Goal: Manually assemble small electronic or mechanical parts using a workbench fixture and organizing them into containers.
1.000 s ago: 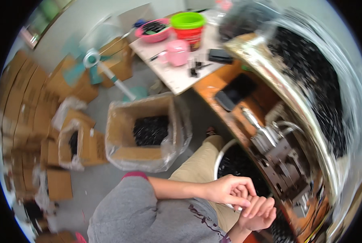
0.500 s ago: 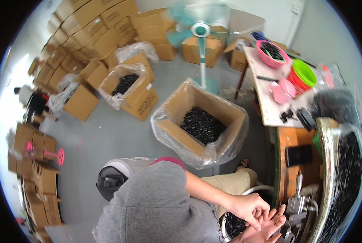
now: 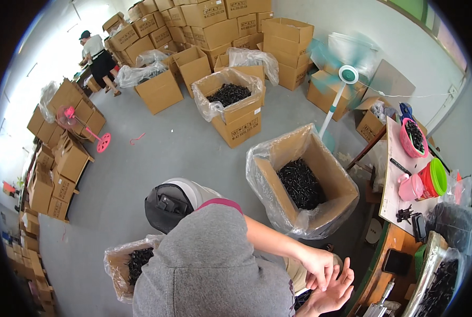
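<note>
Beside my left knee the lined carton (image 3: 304, 185) of black parts is standing open. Lower, my left hand (image 3: 316, 265) is pressing against my right hand (image 3: 335, 288), fingers loosely spread; I cannot tell if anything is between them. Probably I am between pieces, needing a fresh reach.

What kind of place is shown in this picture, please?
Probably a small factory or packing workshop. Stacked cardboard cartons line the walls, open plastic-lined boxes hold small black parts, and a standing fan cools the grey concrete floor.
</note>
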Motion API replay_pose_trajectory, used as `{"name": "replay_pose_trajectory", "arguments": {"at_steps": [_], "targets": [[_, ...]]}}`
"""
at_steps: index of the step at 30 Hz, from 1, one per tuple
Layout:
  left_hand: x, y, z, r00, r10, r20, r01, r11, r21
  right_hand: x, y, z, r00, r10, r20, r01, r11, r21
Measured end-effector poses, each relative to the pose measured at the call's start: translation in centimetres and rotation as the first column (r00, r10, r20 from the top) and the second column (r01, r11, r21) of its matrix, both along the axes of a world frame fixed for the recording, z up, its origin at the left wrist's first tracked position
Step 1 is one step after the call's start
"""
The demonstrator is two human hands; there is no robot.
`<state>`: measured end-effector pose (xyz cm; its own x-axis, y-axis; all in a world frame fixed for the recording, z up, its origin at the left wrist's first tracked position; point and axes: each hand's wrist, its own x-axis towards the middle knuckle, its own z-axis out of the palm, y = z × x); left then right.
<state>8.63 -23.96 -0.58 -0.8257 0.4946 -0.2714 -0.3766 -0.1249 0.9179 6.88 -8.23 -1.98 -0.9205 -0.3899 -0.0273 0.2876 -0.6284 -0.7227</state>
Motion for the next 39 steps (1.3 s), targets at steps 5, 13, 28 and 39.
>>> {"name": "replay_pose_trajectory", "arguments": {"at_steps": [5,13,28,39], "targets": [[-0.1,-0.9,0.7,1.0,-0.025,-0.002,0.025,0.999,-0.027,-0.4,-0.7,0.0,0.996,0.088,0.029,-0.087,0.994,-0.059],[0.9,-1.6,-0.6,0.995,0.048,0.083,-0.048,0.999,0.009,-0.1,-1.8,-0.4,0.981,0.141,0.132,-0.127,0.986,-0.108],[2.3,-3.3,-0.7,1.0,-0.012,0.006,0.013,0.984,-0.179,0.5,-2.3,-2.9,0.907,0.369,0.203,-0.297,0.903,-0.311],[2.3,-3.1,-2.6,1.0,-0.012,0.01,0.014,0.991,-0.131,0.5,-2.4,-3.6,0.915,0.282,0.289,-0.203,0.94,-0.275]]}}
